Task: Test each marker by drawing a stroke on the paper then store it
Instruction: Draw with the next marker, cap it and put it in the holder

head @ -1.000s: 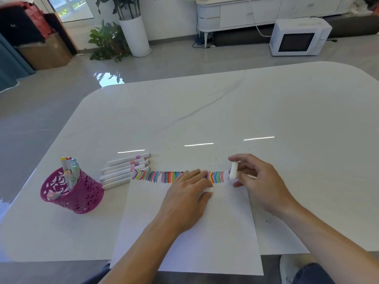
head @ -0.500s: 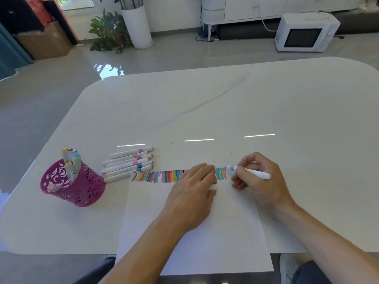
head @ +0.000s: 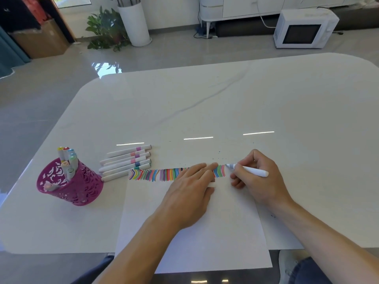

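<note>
A white sheet of paper (head: 205, 232) lies on the table with a row of coloured strokes (head: 155, 174) along its top edge. My left hand (head: 190, 191) lies flat on the paper, fingers straight, covering part of the row. My right hand (head: 256, 177) grips a white marker (head: 250, 170) in a writing hold; its grey tip points left, at the right end of the row. Several capped white markers (head: 127, 161) lie side by side left of the paper. A magenta cut-out pen holder (head: 69, 183) at the left holds several markers upright.
The white marble table (head: 225, 103) has rounded corners; its near edge runs under the paper, which overhangs it. Small ink specks dot the table above the strokes. On the floor beyond stand a white microwave (head: 303, 27), a potted plant (head: 110, 27) and a cardboard box (head: 41, 37).
My right hand turned the marker from upright to a writing hold and brought its tip to the right end of the stroke row. My left hand stayed flat on the paper.
</note>
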Available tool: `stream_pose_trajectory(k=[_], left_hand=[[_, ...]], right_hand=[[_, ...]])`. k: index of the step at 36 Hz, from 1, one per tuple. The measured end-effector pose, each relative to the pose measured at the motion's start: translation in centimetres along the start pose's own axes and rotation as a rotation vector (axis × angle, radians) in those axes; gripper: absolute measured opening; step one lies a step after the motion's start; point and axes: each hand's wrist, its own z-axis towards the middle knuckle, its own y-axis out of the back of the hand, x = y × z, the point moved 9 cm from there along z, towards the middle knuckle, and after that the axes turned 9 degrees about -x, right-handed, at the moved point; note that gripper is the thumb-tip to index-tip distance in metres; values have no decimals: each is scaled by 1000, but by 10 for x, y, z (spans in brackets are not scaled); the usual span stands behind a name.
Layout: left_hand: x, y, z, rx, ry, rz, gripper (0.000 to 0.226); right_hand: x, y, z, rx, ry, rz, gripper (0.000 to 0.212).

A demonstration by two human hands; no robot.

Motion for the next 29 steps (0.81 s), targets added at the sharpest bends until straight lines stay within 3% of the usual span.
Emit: stream_pose_trajectory(k=[11,29], left_hand=[[-3,1,2,52,4,67,39],[-2,0,3,50,15,61,39]], right_hand=[[0,-1,0,12,-18,-17,18],[2,-1,2,19,-34,-91,27]])
